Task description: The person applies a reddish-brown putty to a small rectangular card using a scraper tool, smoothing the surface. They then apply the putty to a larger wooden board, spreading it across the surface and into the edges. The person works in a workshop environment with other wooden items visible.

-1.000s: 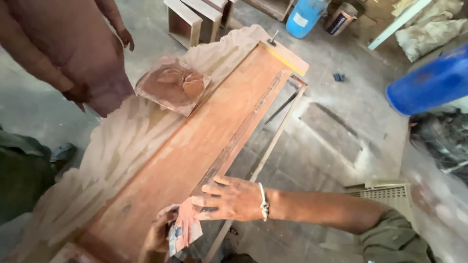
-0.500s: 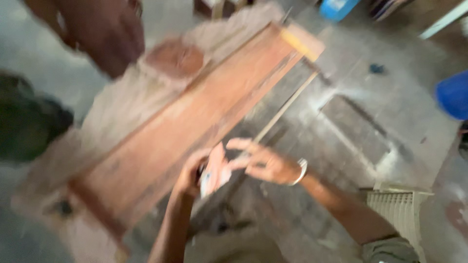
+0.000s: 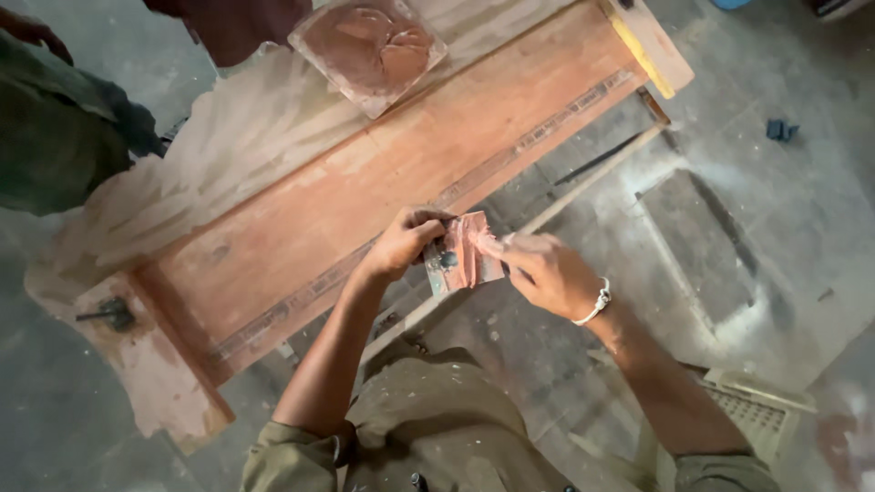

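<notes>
Left hand (image 3: 401,244) curled around a small reddish sanding pad (image 3: 463,255), fingers pinching its near edge. Right hand (image 3: 545,273) pinching the pad's opposite edge between thumb and fingertips, white bracelet (image 3: 594,304) at the wrist. Pad held between both hands, just off the long reddish wooden board (image 3: 383,182). Beyond the hands, a square carved wooden tile (image 3: 369,50).

Woodwork shop, rough one. Long reddish plank (image 3: 383,182) on dusty bench (image 3: 173,392) just beyond grip; carved wooden panel (image 3: 369,50) further off. Sawdust-grey concrete floor (image 3: 766,228) w/ scraps to grip's right.
</notes>
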